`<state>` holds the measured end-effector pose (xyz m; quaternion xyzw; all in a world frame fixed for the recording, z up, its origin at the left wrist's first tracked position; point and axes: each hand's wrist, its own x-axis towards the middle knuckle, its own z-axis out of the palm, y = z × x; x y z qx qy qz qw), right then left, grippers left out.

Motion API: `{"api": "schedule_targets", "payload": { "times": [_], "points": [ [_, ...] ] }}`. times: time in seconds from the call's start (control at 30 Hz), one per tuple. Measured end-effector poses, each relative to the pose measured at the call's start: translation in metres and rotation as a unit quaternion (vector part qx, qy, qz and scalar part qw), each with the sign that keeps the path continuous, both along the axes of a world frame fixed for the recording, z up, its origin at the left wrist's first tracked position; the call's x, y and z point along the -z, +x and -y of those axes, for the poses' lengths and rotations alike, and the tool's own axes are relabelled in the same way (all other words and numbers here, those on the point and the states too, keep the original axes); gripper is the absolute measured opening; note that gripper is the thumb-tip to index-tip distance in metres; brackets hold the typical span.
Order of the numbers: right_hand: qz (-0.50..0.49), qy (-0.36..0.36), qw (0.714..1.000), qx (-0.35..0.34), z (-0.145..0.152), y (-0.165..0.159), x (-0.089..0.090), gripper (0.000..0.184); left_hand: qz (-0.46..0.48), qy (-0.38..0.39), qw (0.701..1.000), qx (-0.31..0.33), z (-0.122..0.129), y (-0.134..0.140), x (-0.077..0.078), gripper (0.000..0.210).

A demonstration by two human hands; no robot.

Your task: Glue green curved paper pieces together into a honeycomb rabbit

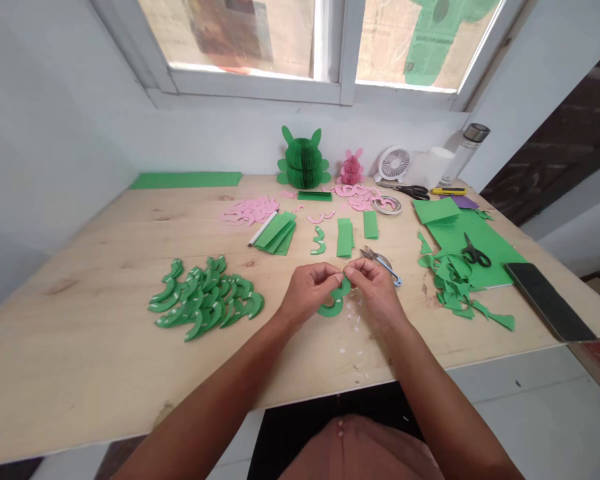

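Note:
My left hand (pixel 307 291) and my right hand (pixel 379 288) meet above the wooden table (pixel 80 333), both pinching one curved green paper piece (pixel 334 303) that hangs between them. Its upper end is hidden by my fingers. Small white paper bits (pixel 354 321) lie on the table just under my hands. A pile of several similar curved green pieces (pixel 205 300) lies to the left of my left hand. Small snips with a blue handle (pixel 380 261) rest just beyond my right hand.
Folded green strips (pixel 278 233), (pixel 345 237) and pink cut-outs (pixel 250 211) lie mid-table. Green sheets with scraps and black scissors (pixel 475 252) sit right, beside a dark phone (pixel 547 300). At the back stand a green honeycomb figure (pixel 303 160), a pink one (pixel 351 168), a small fan (pixel 393 164), a tape roll (pixel 386 204).

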<state>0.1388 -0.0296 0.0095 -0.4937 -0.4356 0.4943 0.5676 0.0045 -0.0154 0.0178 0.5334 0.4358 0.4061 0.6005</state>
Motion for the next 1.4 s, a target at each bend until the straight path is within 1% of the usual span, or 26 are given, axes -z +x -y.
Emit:
{"api": "schedule_targets", "payload": {
  "times": [0.17, 0.23, 0.37, 0.43, 0.63, 0.77, 0.9, 0.97, 1.03, 1.1, 1.17, 1.23, 1.3, 1.4],
  "points": [
    [0.007, -0.001, 1.000, -0.006, -0.0005, 0.0009, 0.0021, 0.017, 0.002, 0.004, 1.000, 0.004, -0.0002, -0.0005, 0.0003, 0.021],
    [0.009, -0.004, 1.000, -0.003, -0.0007, 0.0008, 0.0024, 0.018, -0.008, 0.020, 1.000, 0.006, -0.0004, -0.0007, 0.0013, 0.021],
    [0.008, -0.004, 1.000, 0.002, -0.0005, 0.0002, 0.0019, 0.018, -0.045, 0.073, 0.996, 0.003, -0.0006, -0.0014, 0.0021, 0.018],
    [0.001, -0.007, 1.000, -0.001, -0.0002, -0.0001, 0.0014, 0.018, -0.052, 0.082, 0.995, 0.000, -0.0006, -0.0014, 0.0021, 0.017],
    [-0.024, -0.024, 0.999, 0.002, -0.0001, -0.0007, 0.0002, 0.021, -0.008, 0.021, 1.000, 0.011, -0.0018, -0.0004, 0.0036, 0.022],
    [-0.011, -0.021, 1.000, 0.008, -0.0005, -0.0003, 0.0015, 0.021, 0.000, 0.008, 1.000, 0.014, -0.0024, 0.0004, 0.0054, 0.020],
    [0.028, -0.006, 0.999, 0.021, -0.0003, -0.0004, 0.0010, 0.020, 0.004, 0.003, 1.000, -0.020, -0.0024, 0.0016, 0.0058, 0.018],
    [0.057, 0.005, 0.997, 0.047, 0.0003, -0.0008, 0.0003, 0.020, 0.004, 0.004, 0.999, -0.047, -0.0029, 0.0018, 0.0056, 0.017],
    [0.101, 0.032, 0.992, 0.073, 0.0011, -0.0013, 0.0002, 0.017, -0.001, 0.010, 0.998, -0.067, -0.0039, 0.0014, 0.0058, 0.016],
    [0.165, 0.074, 0.980, 0.085, 0.0022, -0.0018, 0.0010, 0.014, -0.011, 0.021, 0.997, -0.076, -0.0050, 0.0008, 0.0064, 0.016],
    [0.233, 0.113, 0.962, 0.085, 0.0033, -0.0023, 0.0021, 0.011, -0.018, 0.032, 0.996, -0.078, -0.0057, 0.0004, 0.0069, 0.016],
    [0.276, 0.135, 0.948, 0.084, 0.0041, -0.0026, 0.0032, 0.010, -0.020, 0.035, 0.996, -0.080, -0.0059, 0.0003, 0.0069, 0.016],
    [0.287, 0.134, 0.944, 0.090, 0.0042, -0.0024, 0.0041, 0.009, -0.013, 0.026, 0.996, -0.086, -0.0057, 0.0005, 0.0064, 0.017],
    [0.273, 0.102, 0.953, 0.082, 0.0030, -0.0018, 0.0060, 0.013, 0.014, 0.003, 0.996, -0.090, -0.0055, 0.0003, 0.0058, 0.018]
  ]
}}
